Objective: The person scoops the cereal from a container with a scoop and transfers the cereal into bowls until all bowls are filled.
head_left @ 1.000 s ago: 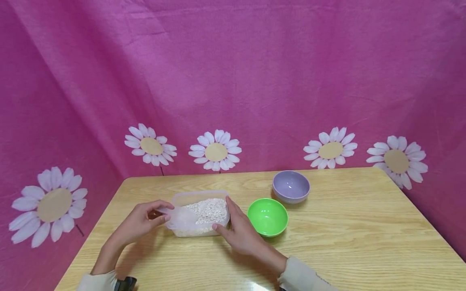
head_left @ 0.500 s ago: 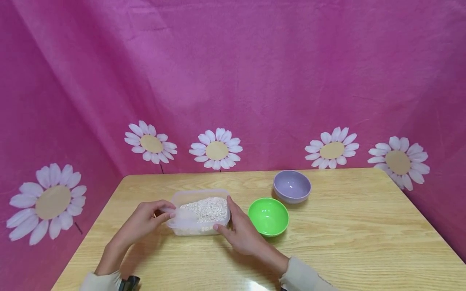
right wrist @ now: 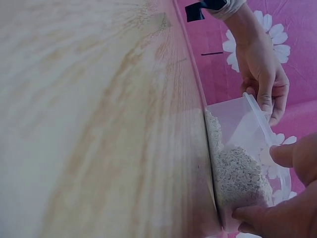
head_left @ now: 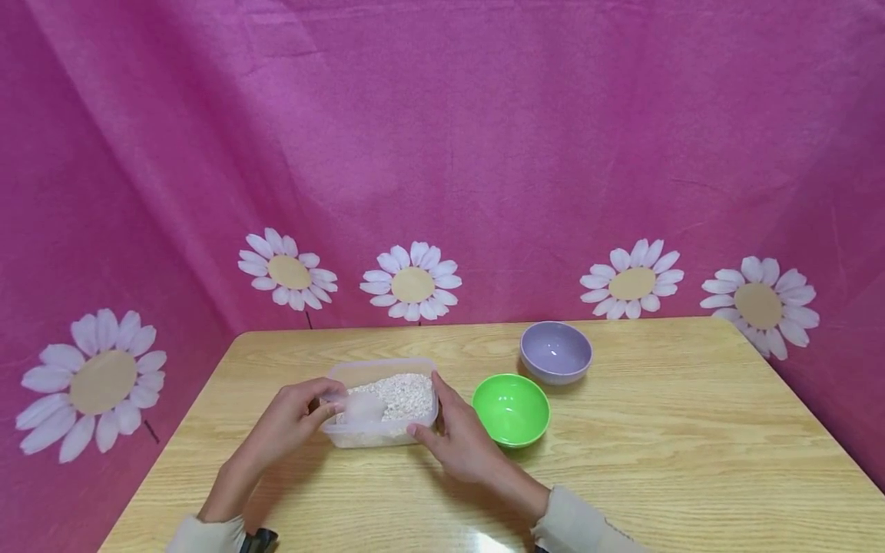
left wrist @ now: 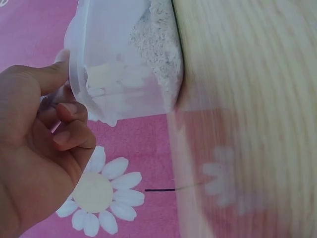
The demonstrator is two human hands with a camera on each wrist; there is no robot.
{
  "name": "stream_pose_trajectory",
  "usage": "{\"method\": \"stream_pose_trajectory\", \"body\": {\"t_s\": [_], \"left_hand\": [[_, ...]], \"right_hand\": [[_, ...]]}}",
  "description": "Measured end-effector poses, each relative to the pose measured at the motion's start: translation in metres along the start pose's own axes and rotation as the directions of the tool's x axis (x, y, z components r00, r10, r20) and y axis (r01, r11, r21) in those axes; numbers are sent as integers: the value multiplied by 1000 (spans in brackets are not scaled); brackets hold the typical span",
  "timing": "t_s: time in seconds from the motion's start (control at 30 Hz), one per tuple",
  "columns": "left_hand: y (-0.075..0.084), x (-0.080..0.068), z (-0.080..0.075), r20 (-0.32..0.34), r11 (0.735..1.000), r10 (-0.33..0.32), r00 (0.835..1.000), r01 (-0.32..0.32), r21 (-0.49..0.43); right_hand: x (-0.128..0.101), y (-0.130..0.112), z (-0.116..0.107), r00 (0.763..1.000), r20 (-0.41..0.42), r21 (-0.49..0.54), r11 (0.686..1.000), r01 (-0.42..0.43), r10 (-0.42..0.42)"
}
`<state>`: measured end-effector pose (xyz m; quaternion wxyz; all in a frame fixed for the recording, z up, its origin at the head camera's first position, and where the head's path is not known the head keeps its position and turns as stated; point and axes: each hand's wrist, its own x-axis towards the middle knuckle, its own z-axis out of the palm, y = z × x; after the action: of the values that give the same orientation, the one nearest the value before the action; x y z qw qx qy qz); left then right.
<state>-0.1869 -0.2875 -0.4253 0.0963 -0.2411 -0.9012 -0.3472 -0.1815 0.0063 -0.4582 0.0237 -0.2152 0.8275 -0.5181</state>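
Cloth (head_left: 442, 153) in deep magenta closed off the room behind the table and down both sides, and we saw long soft folds and shadowed corners in it. Below it stretched the table (head_left: 677, 438), pale yellow wood with rounded far corners, its grain running from side to side; we noticed a white gleam near the lower edge of the head view, and in the left wrist view a faint pink reflection on the wood. White daisies (head_left: 412, 285) with tan centres were printed low on the cloth. Left of the table's middle, we had the clear plastic container (head_left: 369, 440) standing upright. Our right hand (head_left: 463, 445) grasped its right end, thumb against the near wall. Our left hand (head_left: 293, 415) pinched a translucent scoop between thumb and fingers over the left end. Just right of the right hand sat a green bowl (head_left: 510, 415), and beyond it a purple bowl (head_left: 556, 353); we could not tell whether they touched. The scoop (head_left: 365, 408) lay against pale flakes (head_left: 404, 398) heaped inside.
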Motion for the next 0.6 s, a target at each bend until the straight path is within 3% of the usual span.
{"method": "stream_pose_trajectory", "body": {"t_s": [0.33,0.6], "left_hand": [[-7,-2,2,-23,997,-42,999,40,-72],[-8,-6,-1,-58,972,-161,985,148,-185]], "right_hand": [[-1,-1,0,1000,-18,4,1000,-10,10],[-1,-3,-1,1000,-11,1,1000,-16,16]]}}
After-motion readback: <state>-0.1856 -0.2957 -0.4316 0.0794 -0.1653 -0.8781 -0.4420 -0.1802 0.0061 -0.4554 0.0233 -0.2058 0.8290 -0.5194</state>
